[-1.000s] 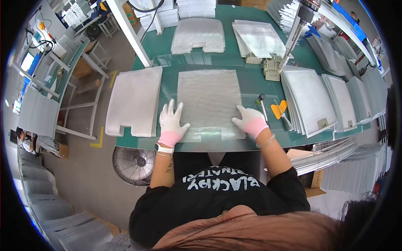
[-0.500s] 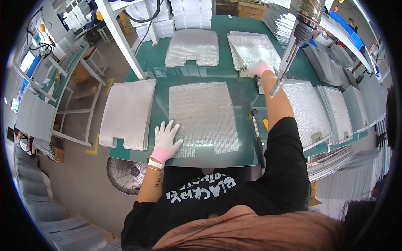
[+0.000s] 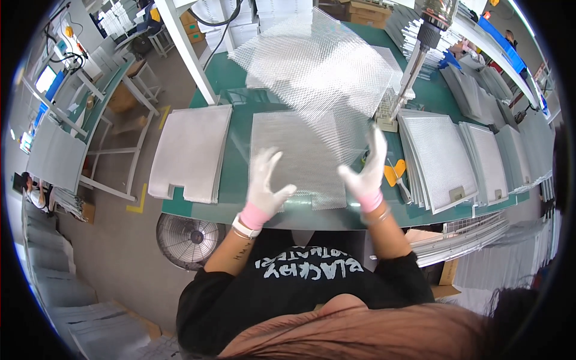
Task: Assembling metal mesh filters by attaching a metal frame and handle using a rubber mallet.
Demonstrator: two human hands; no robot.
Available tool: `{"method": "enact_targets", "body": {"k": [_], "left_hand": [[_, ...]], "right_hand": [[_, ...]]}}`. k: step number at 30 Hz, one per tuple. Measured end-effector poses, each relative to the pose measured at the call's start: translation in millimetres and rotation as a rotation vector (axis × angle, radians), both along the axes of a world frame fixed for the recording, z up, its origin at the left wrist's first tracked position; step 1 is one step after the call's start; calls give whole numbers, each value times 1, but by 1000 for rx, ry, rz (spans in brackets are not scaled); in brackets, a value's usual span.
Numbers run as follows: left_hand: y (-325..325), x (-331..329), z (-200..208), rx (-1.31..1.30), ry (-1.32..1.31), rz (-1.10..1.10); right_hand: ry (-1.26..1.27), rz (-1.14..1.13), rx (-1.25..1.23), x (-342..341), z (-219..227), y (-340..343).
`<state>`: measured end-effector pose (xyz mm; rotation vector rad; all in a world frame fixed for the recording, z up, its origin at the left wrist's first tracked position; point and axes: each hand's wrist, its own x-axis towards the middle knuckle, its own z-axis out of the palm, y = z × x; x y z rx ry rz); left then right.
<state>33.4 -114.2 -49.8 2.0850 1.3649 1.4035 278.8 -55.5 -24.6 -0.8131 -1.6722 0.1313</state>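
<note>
A silvery metal mesh sheet [image 3: 324,66] is tilted in the air above the far part of the table, one corner pointing down toward me. A second mesh sheet [image 3: 279,135] lies flat in front of me, partly covered by it. My left hand [image 3: 264,186], in a white glove with a pink cuff, is open over the flat sheet's near left part. My right hand [image 3: 367,171], gloved alike, is open with thumb and fingers apart. The airborne sheet's low corner is close to the right thumb; whether they touch I cannot tell.
A pale sheet stack [image 3: 192,150] with a notched near edge lies left. Framed mesh panels [image 3: 438,156] lean in stacks at right, beside an orange-handled tool [image 3: 395,173]. A hanging power driver [image 3: 427,36] and a white post [image 3: 189,54] rise over the green table [image 3: 234,180].
My right hand has come back from the far right stack to the near middle. A mesh sheet is now in the air. My left hand has lifted off the flat sheet and moved right.
</note>
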Motion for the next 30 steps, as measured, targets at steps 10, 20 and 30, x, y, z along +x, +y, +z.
{"method": "enact_targets", "body": {"k": [10, 20, 30], "left_hand": [[-7, 16, -22, 11, -371, 103], [-38, -32, -12, 1, 81, 327], [-12, -36, -50, -380, 451, 421]], "right_hand": [[-313, -186, -231, 2, -18, -67], [-102, -74, -690, 5, -8, -71], [-433, -223, -845, -11, -59, -48]]}}
